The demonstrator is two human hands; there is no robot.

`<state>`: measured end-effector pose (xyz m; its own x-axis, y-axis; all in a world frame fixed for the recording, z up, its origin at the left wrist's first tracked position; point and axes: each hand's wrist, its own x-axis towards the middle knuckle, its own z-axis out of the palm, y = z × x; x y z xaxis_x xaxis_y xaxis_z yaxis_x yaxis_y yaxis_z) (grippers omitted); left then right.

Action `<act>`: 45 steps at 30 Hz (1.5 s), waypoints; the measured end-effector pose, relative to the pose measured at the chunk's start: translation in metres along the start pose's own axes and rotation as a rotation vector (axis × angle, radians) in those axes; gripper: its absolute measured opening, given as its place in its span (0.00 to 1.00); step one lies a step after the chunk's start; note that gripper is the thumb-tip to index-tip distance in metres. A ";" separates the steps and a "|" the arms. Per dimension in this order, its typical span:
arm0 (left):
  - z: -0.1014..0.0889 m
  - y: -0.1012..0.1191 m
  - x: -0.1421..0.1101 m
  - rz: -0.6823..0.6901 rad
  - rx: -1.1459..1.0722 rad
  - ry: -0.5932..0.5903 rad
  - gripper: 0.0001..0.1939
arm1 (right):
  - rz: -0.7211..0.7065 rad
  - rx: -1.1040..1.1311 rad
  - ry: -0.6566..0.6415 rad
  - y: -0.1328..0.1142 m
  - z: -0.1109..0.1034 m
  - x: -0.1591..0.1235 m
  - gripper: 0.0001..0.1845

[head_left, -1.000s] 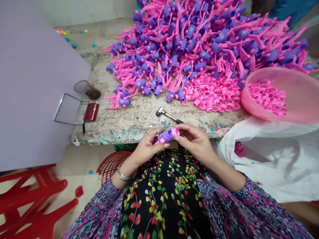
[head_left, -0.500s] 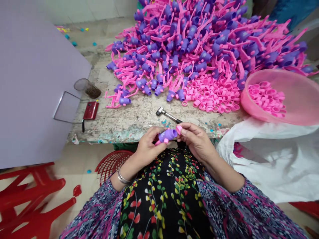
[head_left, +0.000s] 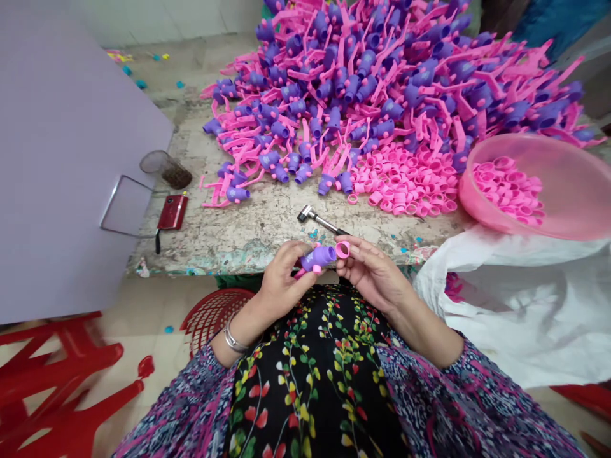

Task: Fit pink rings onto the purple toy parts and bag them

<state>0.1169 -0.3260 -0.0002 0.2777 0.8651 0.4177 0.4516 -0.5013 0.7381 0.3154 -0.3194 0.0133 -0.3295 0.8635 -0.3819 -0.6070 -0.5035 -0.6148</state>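
Observation:
My left hand [head_left: 282, 280] is closed around a purple plastic barrel piece [head_left: 319, 257] with pink parts, its open neck pointing right. Between the fingertips of my right hand [head_left: 375, 270] is a small pink ring [head_left: 342, 249], held close to the barrel's neck; whether the two touch I cannot tell. Past my hands lies a small hammer [head_left: 322, 221] with a black-tipped metal head. Loose pink rings [head_left: 405, 181] form a heap on the worn table [head_left: 252, 226], beside a large pile of purple and pink pieces [head_left: 353, 76].
At the right, a pink bowl [head_left: 568, 197] holds more rings, above a white sack [head_left: 534, 305]. To the left are a red device [head_left: 172, 212], a clear cup [head_left: 165, 168] and a grey panel [head_left: 71, 159]. A red basket [head_left: 212, 312] and red stool [head_left: 57, 362] stand below.
The pink ring came away from over the barrel's neck, was tilted in my right fingers, and now faces open-side toward me near the neck. My left hand keeps its hold on the barrel.

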 end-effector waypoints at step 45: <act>-0.001 -0.002 -0.002 0.076 0.097 0.012 0.17 | 0.017 -0.041 -0.005 0.005 0.000 -0.001 0.16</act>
<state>0.1142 -0.3270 -0.0018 0.3048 0.8243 0.4771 0.5096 -0.5643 0.6495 0.3127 -0.3232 0.0108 -0.3432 0.8550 -0.3889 -0.5711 -0.5187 -0.6363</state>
